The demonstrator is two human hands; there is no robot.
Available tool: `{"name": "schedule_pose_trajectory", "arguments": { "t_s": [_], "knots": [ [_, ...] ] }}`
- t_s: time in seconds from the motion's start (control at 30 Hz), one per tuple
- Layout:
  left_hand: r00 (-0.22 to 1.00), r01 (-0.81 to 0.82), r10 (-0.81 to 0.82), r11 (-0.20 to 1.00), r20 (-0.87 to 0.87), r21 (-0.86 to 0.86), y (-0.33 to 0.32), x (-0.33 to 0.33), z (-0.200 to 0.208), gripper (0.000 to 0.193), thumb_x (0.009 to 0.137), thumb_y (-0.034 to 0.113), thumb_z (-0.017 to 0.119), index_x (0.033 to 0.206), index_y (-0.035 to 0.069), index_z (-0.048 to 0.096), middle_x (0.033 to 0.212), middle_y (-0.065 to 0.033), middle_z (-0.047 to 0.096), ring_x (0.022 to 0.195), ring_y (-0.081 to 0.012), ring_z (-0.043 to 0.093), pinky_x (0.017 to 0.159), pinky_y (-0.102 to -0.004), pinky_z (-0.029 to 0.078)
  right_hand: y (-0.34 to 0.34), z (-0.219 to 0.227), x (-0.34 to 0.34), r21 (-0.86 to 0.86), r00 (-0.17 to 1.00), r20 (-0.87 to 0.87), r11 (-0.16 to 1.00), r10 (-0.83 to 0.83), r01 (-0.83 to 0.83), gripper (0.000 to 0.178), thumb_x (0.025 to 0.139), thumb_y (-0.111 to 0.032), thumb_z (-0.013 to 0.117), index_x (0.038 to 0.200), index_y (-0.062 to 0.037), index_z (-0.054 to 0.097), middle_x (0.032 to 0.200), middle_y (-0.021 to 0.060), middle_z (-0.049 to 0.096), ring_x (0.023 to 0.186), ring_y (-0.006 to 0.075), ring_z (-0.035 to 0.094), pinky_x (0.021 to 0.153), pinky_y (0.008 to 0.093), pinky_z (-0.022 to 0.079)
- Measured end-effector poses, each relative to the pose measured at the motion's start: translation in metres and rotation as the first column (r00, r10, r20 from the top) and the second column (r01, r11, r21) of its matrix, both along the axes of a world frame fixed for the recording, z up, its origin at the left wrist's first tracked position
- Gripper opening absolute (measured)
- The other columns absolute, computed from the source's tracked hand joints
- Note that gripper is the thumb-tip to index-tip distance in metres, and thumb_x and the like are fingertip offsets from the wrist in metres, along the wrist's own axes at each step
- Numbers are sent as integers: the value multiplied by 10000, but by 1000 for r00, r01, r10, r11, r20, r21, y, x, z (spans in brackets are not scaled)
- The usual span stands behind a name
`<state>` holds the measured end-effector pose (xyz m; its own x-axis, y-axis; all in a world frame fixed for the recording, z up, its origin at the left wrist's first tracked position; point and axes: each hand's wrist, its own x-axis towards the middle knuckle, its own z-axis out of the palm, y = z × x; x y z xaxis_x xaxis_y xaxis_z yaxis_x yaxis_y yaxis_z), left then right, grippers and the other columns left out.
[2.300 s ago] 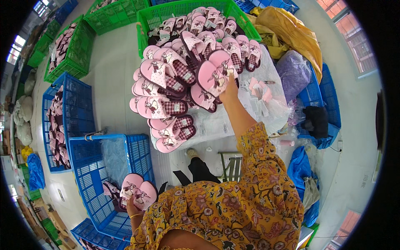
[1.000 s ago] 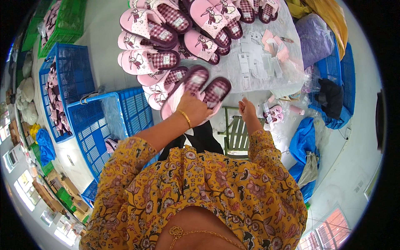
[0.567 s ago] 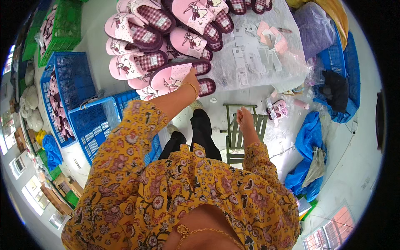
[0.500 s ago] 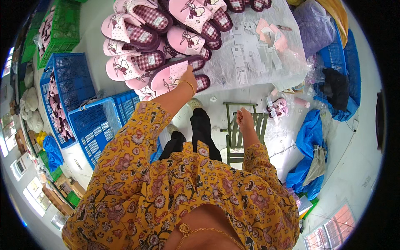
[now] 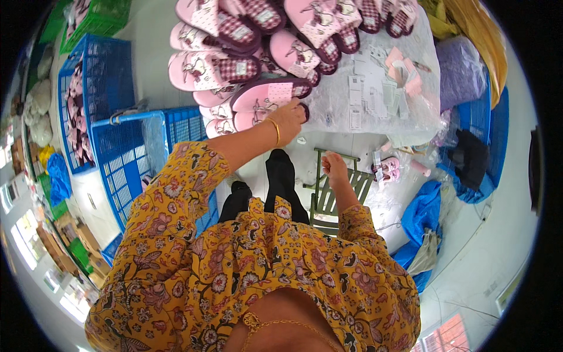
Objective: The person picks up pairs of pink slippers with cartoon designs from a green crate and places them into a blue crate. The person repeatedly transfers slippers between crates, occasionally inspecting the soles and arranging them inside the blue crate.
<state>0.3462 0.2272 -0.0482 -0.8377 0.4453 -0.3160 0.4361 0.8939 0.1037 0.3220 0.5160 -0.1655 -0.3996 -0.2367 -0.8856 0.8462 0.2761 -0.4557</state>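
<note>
At the near edge of the table, my left hand (image 5: 288,122) is closed round the heel end of a pink slipper (image 5: 249,119) with dark trim. Its partly hidden fellow, another pink slipper (image 5: 264,97), lies right against it on the far side. My hand covers part of the lower slipper's opening. My right hand (image 5: 334,168) hangs above a green slatted folding chair (image 5: 346,196), its fingers curled in; whatever they may hold is hidden. A pile of pink slippers (image 5: 199,70) with checked insoles and a printed animal figure spreads beyond my left hand.
White labels (image 5: 375,97) and pink cards (image 5: 404,73) lie on the film-covered table (image 5: 334,114). Blue crates (image 5: 105,94) holding slippers stand at the left. One pair of pink slippers (image 5: 387,169) is on the floor beyond the chair. Blue sheeting (image 5: 422,220) lies at the right.
My left hand has slid from the upper slipper's heel toward the nearer slipper of the pair. The view has turned a little. My right hand stays curled above the chair.
</note>
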Motion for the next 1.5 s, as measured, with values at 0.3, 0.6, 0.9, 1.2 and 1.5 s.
{"name": "schedule_pose_trajectory", "arguments": {
  "t_s": [0.3, 0.6, 0.9, 1.2, 1.5],
  "knots": [
    [793, -549, 609, 693, 27, 467, 7, 187, 32, 105, 796, 249, 581, 774, 147, 595, 744, -27, 566, 809, -217, 566, 770, -364, 408, -16, -46, 60, 191, 338, -233, 384, 912, -903, 280, 824, -288, 621, 853, -9, 633, 735, 105, 663, 637, 209, 628, 632, 337, 484],
    [-100, -938, 973, -162, 206, 307, 24, 502, -33, 130, 850, 227, 556, 810, 118, 614, 815, -73, 631, 811, -281, 611, 710, -409, 483, -155, -21, 123, 329, -116, -338, 2, 934, -944, 255, 812, -252, 631, 932, -28, 641, 823, 126, 677, 766, 234, 651, 713, 343, 501],
    [-545, -784, 787, -601, 290, 156, 92, 719, -75, 149, 840, 218, 556, 839, 81, 613, 832, -124, 629, 820, -331, 593, 722, -433, 487, -263, 28, 309, 306, -72, -448, 78, 891, -949, 200, 852, -180, 624, 988, -34, 623, 801, 90, 662, 730, 161, 629, 680, 300, 499],
    [-787, -515, 483, -857, 385, 23, 125, 821, -111, 229, 873, 263, 538, 909, 61, 641, 920, -165, 649, 895, -355, 600, 769, -458, 481, -357, 17, 513, 228, -237, -676, -109, 698, -968, 164, 867, -160, 615, 982, -44, 636, 826, 74, 663, 733, 161, 622, 694, 291, 496],
    [-921, -345, 339, -939, 191, 2, 149, 796, -157, 326, 925, 332, 447, 816, 97, 645, 854, -111, 625, 844, -319, 560, 737, -464, 407, -481, -37, 605, 410, -534, -755, -361, 381, -838, 282, 832, -200, 643, 1065, -51, 588, 1028, 137, 638, 924, 299, 604, 817, 395, 479]
  ]
}}
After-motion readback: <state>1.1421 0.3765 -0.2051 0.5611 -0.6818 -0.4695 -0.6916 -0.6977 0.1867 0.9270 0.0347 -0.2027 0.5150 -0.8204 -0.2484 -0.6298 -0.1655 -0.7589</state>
